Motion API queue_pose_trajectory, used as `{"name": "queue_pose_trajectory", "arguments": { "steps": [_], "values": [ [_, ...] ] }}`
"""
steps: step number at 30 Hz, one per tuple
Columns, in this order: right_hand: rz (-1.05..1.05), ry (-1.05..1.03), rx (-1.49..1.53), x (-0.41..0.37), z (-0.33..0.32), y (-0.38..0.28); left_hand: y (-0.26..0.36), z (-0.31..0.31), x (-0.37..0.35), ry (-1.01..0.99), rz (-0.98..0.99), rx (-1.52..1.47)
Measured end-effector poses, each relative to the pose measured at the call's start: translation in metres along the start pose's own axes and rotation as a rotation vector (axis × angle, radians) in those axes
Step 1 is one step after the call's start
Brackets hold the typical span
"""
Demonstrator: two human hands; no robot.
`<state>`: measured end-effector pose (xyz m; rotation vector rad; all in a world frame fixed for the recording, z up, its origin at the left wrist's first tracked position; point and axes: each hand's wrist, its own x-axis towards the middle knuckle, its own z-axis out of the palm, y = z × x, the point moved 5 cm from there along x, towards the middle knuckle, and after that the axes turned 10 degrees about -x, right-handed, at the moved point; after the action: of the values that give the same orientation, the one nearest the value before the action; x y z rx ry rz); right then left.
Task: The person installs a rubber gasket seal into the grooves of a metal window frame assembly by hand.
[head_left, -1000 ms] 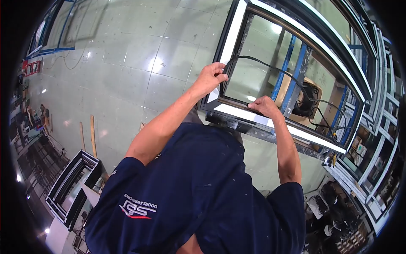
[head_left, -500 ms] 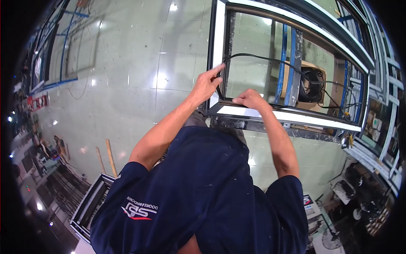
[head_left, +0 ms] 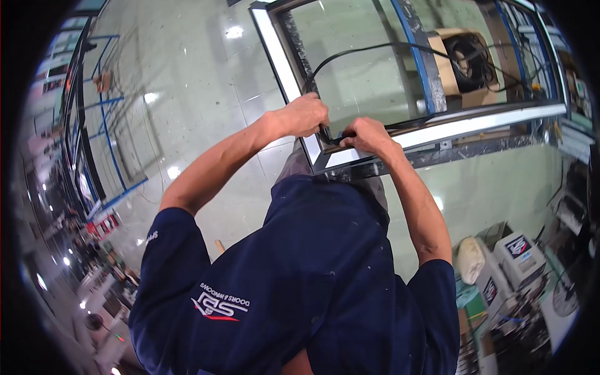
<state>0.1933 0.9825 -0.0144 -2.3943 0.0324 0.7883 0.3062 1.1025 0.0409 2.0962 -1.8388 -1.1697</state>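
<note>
A window or door frame [head_left: 431,133], dark with white faces, lies before me with its near corner by my body. A black rubber gasket [head_left: 369,48] runs along the inside of that corner and loops across the opening. My left hand [head_left: 300,115] is closed on the gasket at the left side member, fingers curled down and partly hidden. Beside it, my right hand [head_left: 373,135] has its bent fingers on the gasket at the near rail, close to the corner. Its fingertips are partly hidden.
Beneath the frame's opening, a cardboard box [head_left: 484,97] holds a coil of black gasket [head_left: 467,62]. Blue and black support bars [head_left: 417,50] cross under the frame. A blue metal rack [head_left: 103,112] stands at the left. Boxes and equipment [head_left: 519,253] stand at the lower right.
The view has turned, so the frame appears tilted. My left hand has gone from pointing fingers to a curled grip and moved nearer the corner. My right fingers are more bent.
</note>
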Motion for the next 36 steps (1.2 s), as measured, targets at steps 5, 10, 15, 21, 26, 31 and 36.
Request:
{"name": "queue_pose_trajectory", "arguments": {
  "steps": [5, 10, 15, 21, 26, 31, 36],
  "values": [
    [0.170, 0.014, 0.045, 0.006, 0.009, -0.028, -0.021, 0.005, 0.042, -0.288, 0.140, -0.046],
    [0.299, 0.175, -0.071, 0.008, 0.028, -0.038, -0.027, 0.015, 0.055, -0.248, 0.241, 0.057],
    [0.388, 0.324, -0.150, 0.001, 0.025, -0.050, -0.024, 0.009, 0.054, -0.232, 0.188, -0.012],
    [0.476, 0.291, -0.189, 0.002, 0.028, -0.056, -0.017, 0.021, 0.053, -0.201, 0.239, 0.120],
    [0.430, 0.262, -0.136, 0.006, 0.027, -0.041, -0.020, 0.010, 0.065, -0.286, 0.141, 0.111],
    [0.466, 0.211, -0.088, 0.006, 0.032, -0.045, -0.021, 0.011, 0.057, -0.341, 0.066, 0.092],
    [0.498, 0.186, -0.007, 0.007, 0.021, -0.046, -0.037, -0.001, 0.060, -0.257, 0.030, 0.098]
  ]
}}
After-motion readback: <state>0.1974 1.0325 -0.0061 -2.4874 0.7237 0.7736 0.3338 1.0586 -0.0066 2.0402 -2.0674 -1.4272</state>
